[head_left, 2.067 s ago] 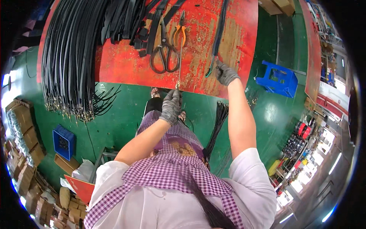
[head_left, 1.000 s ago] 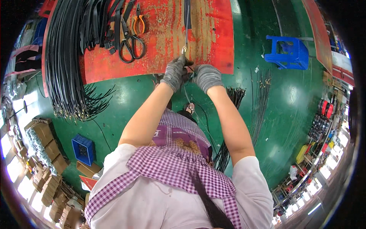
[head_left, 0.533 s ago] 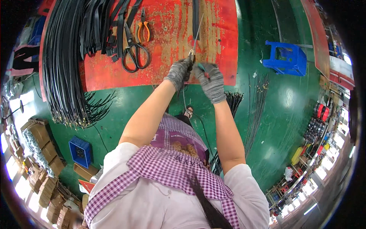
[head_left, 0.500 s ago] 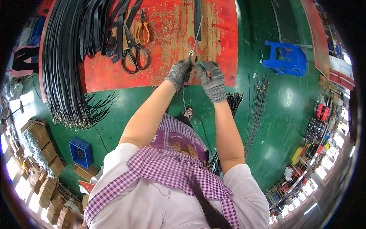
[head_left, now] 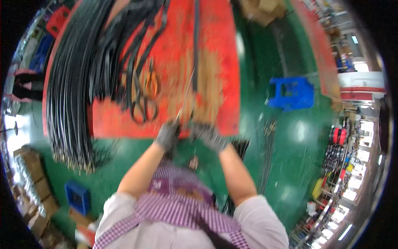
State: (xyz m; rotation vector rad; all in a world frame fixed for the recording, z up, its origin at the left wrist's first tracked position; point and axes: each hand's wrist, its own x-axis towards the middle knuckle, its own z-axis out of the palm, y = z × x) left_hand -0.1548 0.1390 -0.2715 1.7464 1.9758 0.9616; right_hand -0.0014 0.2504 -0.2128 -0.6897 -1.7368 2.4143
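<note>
— At the near edge of the worn red worktable (head_left: 215,62), what were the two hands doing?

— Both hands wore grey knitted gloves. The left hand (head_left: 168,135) was closed around the lower end of a thin, pale metal rod (head_left: 185,95), which ran from the fingers up and a little to the right across the red surface. The right hand (head_left: 208,136) was just beside it, almost touching. Its fingers were curled, but the picture was blurred from motion, so I cannot tell if it gripped the rod or something else.

— And where was the rod compared with the other things?

— It lay between a large pair of black-handled scissors (head_left: 143,101) on its left and a long, flat black strap (head_left: 195,41) on its right, which stretched toward the far side of the table. Pliers with orange handles (head_left: 152,81) lay just beside the scissors.

— What else was on the table?

— A thick bundle of long black cables with small brass-coloured ends (head_left: 70,95) covered the left part and hung over the near edge. More black straps were heaped at the far left side.

— And around the table?

— A shiny green floor (head_left: 286,141), with a small blue plastic stool (head_left: 291,92) to the right, well apart from the hands. The person wore a purple checked apron over a white shirt.
</note>
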